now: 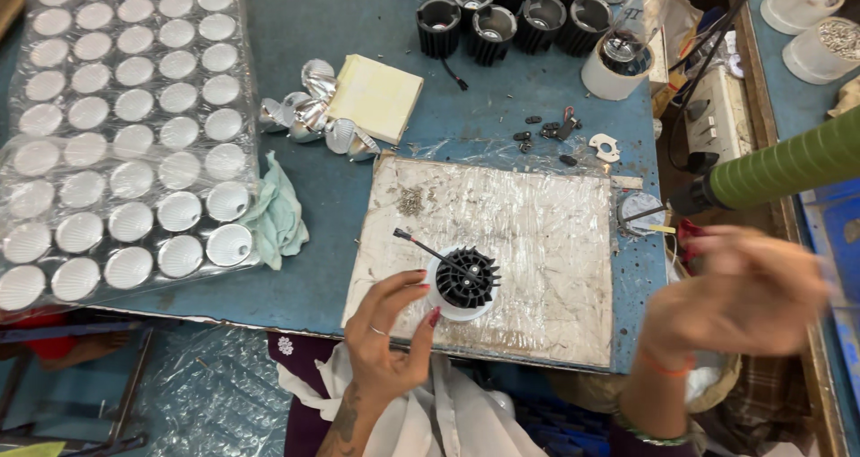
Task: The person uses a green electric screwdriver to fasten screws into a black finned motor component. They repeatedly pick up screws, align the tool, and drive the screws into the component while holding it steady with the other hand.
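My left hand (390, 331) grips a small lamp housing (463, 284), a black finned heat sink on a white round base, near the front edge of a plastic-wrapped board (537, 233). Red and black wires (421, 245) run up and left from the housing. At the right, blurred with motion, my right hand (739, 300) is raised beside the table's edge below a green-handled tool (779, 166). Whether this hand holds anything is unclear.
A clear plastic tray (125, 125) of several silver reflector cups fills the left side. Loose reflectors (309, 112), a yellow pad (376, 94) and a pale cloth (278, 215) lie beside it. Several black heat sinks (511, 13) and a white cup (618, 63) stand at the back.
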